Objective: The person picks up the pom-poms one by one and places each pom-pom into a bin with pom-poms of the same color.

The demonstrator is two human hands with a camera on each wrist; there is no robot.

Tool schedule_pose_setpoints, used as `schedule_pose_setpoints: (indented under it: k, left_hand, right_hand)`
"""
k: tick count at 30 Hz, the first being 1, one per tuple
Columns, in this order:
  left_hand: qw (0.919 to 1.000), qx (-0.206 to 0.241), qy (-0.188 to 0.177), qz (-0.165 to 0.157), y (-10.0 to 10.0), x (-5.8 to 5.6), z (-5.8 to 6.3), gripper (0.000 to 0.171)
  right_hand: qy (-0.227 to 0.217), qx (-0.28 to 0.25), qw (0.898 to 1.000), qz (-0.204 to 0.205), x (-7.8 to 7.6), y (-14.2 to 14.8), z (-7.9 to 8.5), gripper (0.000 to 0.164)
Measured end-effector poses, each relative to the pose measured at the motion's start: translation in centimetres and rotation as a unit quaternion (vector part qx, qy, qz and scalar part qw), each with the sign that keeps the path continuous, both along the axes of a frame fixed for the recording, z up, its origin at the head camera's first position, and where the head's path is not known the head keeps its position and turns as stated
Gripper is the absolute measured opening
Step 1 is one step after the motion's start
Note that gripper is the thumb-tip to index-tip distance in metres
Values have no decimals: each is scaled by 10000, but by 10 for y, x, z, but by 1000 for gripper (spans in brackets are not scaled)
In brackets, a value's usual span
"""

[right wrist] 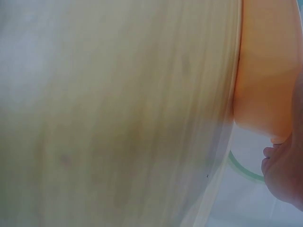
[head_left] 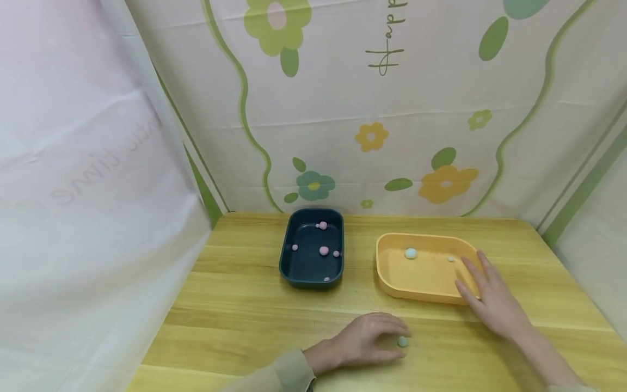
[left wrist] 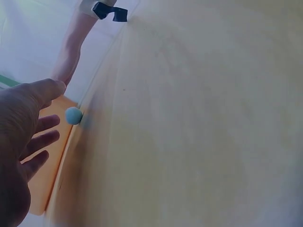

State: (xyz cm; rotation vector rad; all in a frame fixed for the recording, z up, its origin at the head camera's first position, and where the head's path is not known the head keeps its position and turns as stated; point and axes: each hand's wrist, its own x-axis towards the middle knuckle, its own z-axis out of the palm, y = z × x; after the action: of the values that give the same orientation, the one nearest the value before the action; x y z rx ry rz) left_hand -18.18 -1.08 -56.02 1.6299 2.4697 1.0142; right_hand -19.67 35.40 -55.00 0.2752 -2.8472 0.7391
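Note:
My left hand (head_left: 366,340) is low over the table, its thumb and fingers spread around a small pale blue-green ball (head_left: 402,341). In the left wrist view a gap shows between the fingers and the ball (left wrist: 74,116). At the right end of the yellow tray (head_left: 426,297), my right hand (head_left: 501,305) lies with extended fingers over the rim. The right wrist view shows only part of that hand (right wrist: 286,172), beside the tray's end wall (right wrist: 265,94). Inside the tray are a larger light blue-green ball (head_left: 410,253) and a tiny one (head_left: 451,259).
Left of the yellow tray stands a dark blue tray (head_left: 312,284) holding several pink balls, one of them large (head_left: 324,251). Both trays sit on a wooden table (head_left: 235,326). A white cloth with printed flowers (head_left: 313,109) hangs behind it.

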Motion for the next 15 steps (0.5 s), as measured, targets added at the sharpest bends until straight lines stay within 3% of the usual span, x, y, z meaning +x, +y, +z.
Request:
schedule_pose_setpoints:
  k: [8, 15]
  left_hand:
    - [9988, 285, -201, 355, 5, 4, -6, 19]
    - [9976, 301, -79, 622, 10, 8, -7, 15]
  right_hand:
    - [51, -22, 10000, 20, 0, 1, 0, 75]
    - [27, -14, 10000, 37, -1, 2, -1, 75]
